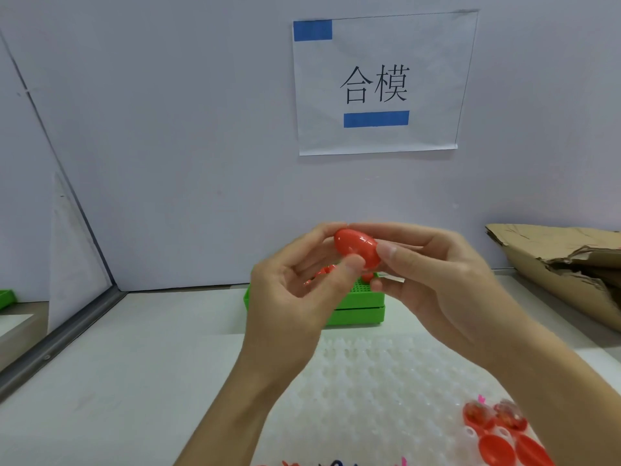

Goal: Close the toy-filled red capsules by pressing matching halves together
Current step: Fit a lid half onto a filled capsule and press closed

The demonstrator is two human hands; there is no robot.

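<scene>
White table (134, 381), pale wall (201, 129) bearing a paper sign (379, 85)

Two bare hands: left hand (295, 290), right hand (447, 284). One closed glossy red plastic egg-shaped capsule (357, 247) between them. Four open red capsule halves on white dimpled plastic tray (369, 381): two toy-filled halves (479, 415), two hollow halves (496, 449). One green plastic box (363, 307). One white paper sign (379, 85), two blue tape strips (376, 118). One torn brown cardboard piece (564, 264).

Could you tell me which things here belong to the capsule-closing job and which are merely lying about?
Job: red capsule pinched by left hand and right hand; open capsule halves; white tray; green box.
Lying about: cardboard; wall sign.
</scene>
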